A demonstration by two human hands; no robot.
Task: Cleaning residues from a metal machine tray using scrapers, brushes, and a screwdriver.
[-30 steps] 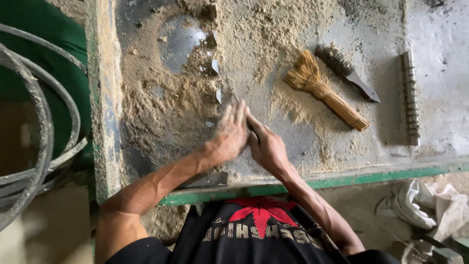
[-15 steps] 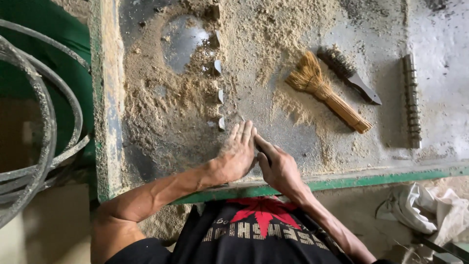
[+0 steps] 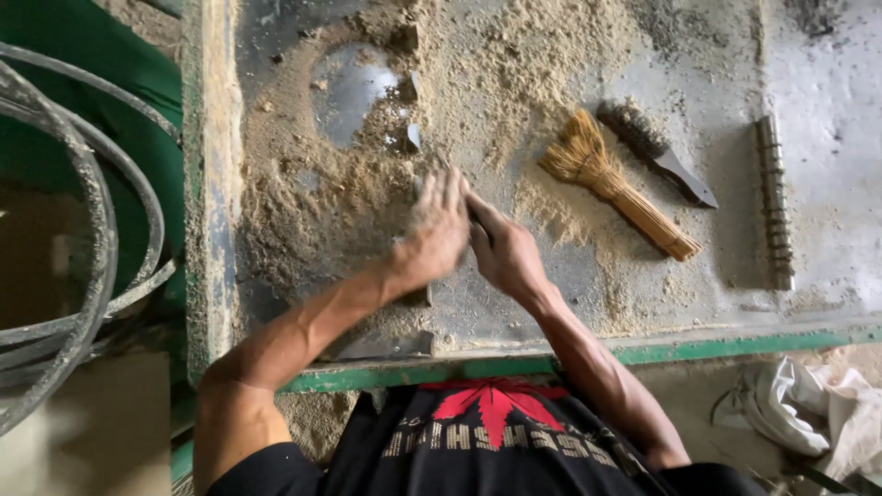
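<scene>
My left hand (image 3: pixel 432 234) lies flat on a metal table top (image 3: pixel 570 285) covered in sawdust (image 3: pixel 312 211), fingers stretched out and blurred by motion. Close on its right, my right hand (image 3: pixel 503 253) also rests on the surface, its fingertips tucked against the left hand's fingers. Neither hand holds anything that I can see. Just beyond the fingers, small metal pieces (image 3: pixel 413 138) poke out of the sawdust in a line. A bare shiny patch (image 3: pixel 354 87) shows further up.
A straw hand broom (image 3: pixel 611 188), a dark-handled wire brush (image 3: pixel 657 152) and a ribbed metal bar (image 3: pixel 774 202) lie to the right. The table's green front edge (image 3: pixel 689 349) runs by my body. Grey hoses (image 3: pixel 92 202) curve at the left; white cloth (image 3: pixel 808 409) lies bottom right.
Both hands slid back toward my body half a second ago and have now pushed forward again across the sawdust, toward the line of metal pieces.
</scene>
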